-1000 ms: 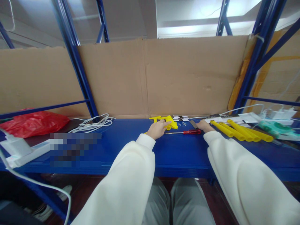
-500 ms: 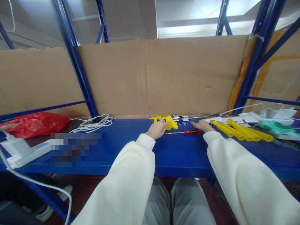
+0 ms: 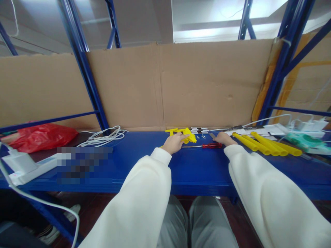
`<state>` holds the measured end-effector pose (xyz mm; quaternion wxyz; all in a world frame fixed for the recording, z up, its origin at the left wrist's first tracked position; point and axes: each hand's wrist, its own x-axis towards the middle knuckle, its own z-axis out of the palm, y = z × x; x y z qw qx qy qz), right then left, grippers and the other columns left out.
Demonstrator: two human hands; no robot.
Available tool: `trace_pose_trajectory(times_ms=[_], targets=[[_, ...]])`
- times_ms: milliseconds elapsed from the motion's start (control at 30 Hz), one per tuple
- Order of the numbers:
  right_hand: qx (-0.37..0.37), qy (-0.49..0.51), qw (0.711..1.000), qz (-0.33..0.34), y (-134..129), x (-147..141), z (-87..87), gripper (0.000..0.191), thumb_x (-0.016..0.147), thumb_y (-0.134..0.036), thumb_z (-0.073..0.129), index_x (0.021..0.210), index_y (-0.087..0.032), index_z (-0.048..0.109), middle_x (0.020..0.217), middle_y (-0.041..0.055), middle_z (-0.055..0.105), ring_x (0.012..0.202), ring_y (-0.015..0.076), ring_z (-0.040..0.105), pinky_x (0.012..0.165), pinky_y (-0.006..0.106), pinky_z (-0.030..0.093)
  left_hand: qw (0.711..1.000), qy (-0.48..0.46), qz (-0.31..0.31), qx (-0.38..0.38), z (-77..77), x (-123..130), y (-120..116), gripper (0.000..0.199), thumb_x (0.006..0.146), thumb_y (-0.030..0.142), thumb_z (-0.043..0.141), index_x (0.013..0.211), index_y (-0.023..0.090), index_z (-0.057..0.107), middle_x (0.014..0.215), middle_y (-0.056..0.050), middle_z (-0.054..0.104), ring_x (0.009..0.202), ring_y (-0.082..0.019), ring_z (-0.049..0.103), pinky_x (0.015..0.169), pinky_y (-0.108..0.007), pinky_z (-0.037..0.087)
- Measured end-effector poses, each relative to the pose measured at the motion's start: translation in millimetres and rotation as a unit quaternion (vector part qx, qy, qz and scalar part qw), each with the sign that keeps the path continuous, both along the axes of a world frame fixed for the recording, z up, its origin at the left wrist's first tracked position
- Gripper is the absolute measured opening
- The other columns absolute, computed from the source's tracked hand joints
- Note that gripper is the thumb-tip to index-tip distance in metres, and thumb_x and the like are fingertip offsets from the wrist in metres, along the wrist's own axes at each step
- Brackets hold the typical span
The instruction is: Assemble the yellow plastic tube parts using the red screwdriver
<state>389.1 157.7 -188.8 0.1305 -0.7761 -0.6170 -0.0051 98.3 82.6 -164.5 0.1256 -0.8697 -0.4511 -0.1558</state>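
Note:
My left hand (image 3: 173,143) rests on the blue shelf top (image 3: 144,158) beside yellow plastic parts (image 3: 190,134), its fingertips at their near edge; whether it grips anything is hidden. My right hand (image 3: 222,138) lies to the right, fingers closed near a small flat grey piece (image 3: 212,135), just above the red handle (image 3: 212,145) of a screwdriver. The screwdriver's shaft points left toward my left hand. Small metal bits (image 3: 203,136) lie between my hands. Behind them are black-and-white sticks (image 3: 199,130).
Several yellow tubes (image 3: 269,148) lie right of my right hand. A green-and-white package (image 3: 307,141) is farther right. At left are a white cable coil (image 3: 106,136), a red bag (image 3: 46,136) with a person's hand, and a power strip (image 3: 33,172). Cardboard (image 3: 207,86) stands behind.
The fingers of my right hand have shifted slightly off the grey piece, showing more of it. At the far left, the other person's hand has moved slightly at the red bag.

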Motion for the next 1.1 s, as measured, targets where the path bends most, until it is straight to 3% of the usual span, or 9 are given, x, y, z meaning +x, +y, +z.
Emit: trace_pose_trajectory(times_ms=[200, 300, 367, 467, 567, 667, 900, 1100], targets=[[0.012, 0.022, 1.000, -0.014, -11.1, -5.1, 5.3, 0.042, 0.088, -0.039, 0.058, 0.108, -0.005, 0.073, 0.100, 0.0230, 0.074, 0.100, 0.0316, 0.070, 0.074, 0.032, 0.051, 1.000, 0.016, 0.005, -0.015, 3.1, 1.2, -5.1, 0.049, 0.096, 0.017, 0.047, 0.142, 0.030, 0.055, 0.130, -0.009, 0.063, 0.114, -0.023, 0.064, 0.092, -0.031, 0.052], [0.057, 0.039, 0.998, -0.010, -20.7, -14.7, 14.4, 0.042, 0.090, -0.041, 0.055, 0.106, -0.006, 0.074, 0.098, 0.0239, 0.073, 0.100, 0.0332, 0.069, 0.076, 0.034, 0.051, 1.000, 0.016, 0.006, -0.014, 3.7, 1.2, -6.1, 0.049, 0.096, 0.017, 0.047, 0.142, 0.030, 0.055, 0.127, -0.010, 0.064, 0.112, -0.023, 0.065, 0.091, -0.032, 0.053], [0.112, 0.029, 0.993, 0.018, -26.1, -25.4, 20.9, 0.033, 0.090, -0.030, 0.054, 0.107, -0.008, 0.073, 0.102, 0.0222, 0.073, 0.102, 0.0311, 0.069, 0.080, 0.034, 0.051, 1.000, 0.016, 0.007, -0.013, 3.6, 1.1, -6.3, 0.049, 0.096, 0.017, 0.045, 0.142, 0.030, 0.055, 0.127, -0.010, 0.064, 0.111, -0.024, 0.065, 0.090, -0.033, 0.053], [0.186, 0.012, 0.973, 0.136, -32.5, -46.1, 26.2, 0.034, 0.089, -0.022, 0.053, 0.117, -0.011, 0.069, 0.111, 0.0176, 0.072, 0.106, 0.0269, 0.067, 0.090, 0.035, 0.051, 1.000, 0.017, 0.008, -0.010, 3.3, 1.1, -6.6, 0.049, 0.096, 0.016, 0.044, 0.142, 0.030, 0.056, 0.126, -0.011, 0.063, 0.111, -0.025, 0.066, 0.090, -0.034, 0.053], [0.217, -0.034, 0.936, 0.276, -37.8, -67.0, 23.4, 0.047, 0.086, -0.017, 0.054, 0.133, -0.015, 0.061, 0.128, 0.0157, 0.066, 0.119, 0.0265, 0.061, 0.100, 0.039, 0.048, 1.000, 0.013, 0.005, -0.007, 3.0, 1.6, -6.8, 0.049, 0.095, 0.015, 0.044, 0.140, 0.030, 0.057, 0.125, -0.011, 0.064, 0.112, -0.024, 0.066, 0.092, -0.035, 0.053], [0.220, -0.067, 0.903, 0.363, -40.9, -82.6, 17.1, 0.059, 0.086, -0.011, 0.050, 0.143, -0.025, 0.052, 0.142, 0.0111, 0.058, 0.129, 0.0254, 0.055, 0.103, 0.044, 0.046, 1.000, 0.003, -0.006, -0.014, 2.6, 2.2, -5.7, 0.048, 0.093, 0.013, 0.050, 0.137, 0.029, 0.059, 0.127, -0.009, 0.065, 0.115, -0.023, 0.064, 0.097, -0.035, 0.051], [0.204, -0.106, 0.879, 0.417, -40.8, -91.5, 15.4, 0.047, 0.090, -0.007, 0.045, 0.129, -0.023, 0.067, 0.143, 0.0118, 0.057, 0.131, 0.0258, 0.054, 0.108, 0.045, 0.043, 0.999, -0.022, -0.009, -0.028, 0.3, 2.0, -0.5, 0.042, 0.090, 0.014, 0.056, 0.130, 0.027, 0.064, 0.129, -0.005, 0.068, 0.121, -0.021, 0.062, 0.104, -0.036, 0.047], [0.203, -0.098, 0.879, 0.420, -41.8, -89.4, 17.3, 0.047, 0.090, -0.006, 0.043, 0.129, -0.020, 0.067, 0.138, 0.0122, 0.061, 0.129, 0.0240, 0.056, 0.108, 0.043, 0.043, 0.999, -0.033, -0.016, -0.036, -1.4, 1.0, -0.2, 0.043, 0.090, 0.015, 0.056, 0.131, 0.025, 0.061, 0.134, -0.006, 0.065, 0.124, -0.022, 0.060, 0.106, -0.038, 0.046]])
